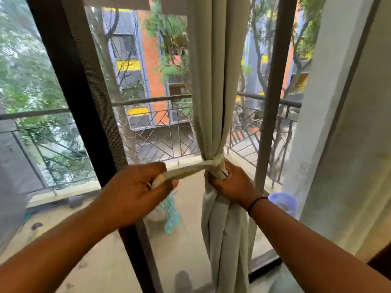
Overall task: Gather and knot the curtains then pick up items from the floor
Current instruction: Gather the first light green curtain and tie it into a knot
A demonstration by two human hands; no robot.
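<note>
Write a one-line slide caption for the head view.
Left hand pulls the fabric tail sideways while the right hand grips the gathered curtain below the knot.

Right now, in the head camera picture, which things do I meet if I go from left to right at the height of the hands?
Dark window frame → left hand pulling the strip of curtain → knot → right hand gripping the curtain → grey frame bar → purple tub → wall.
</note>
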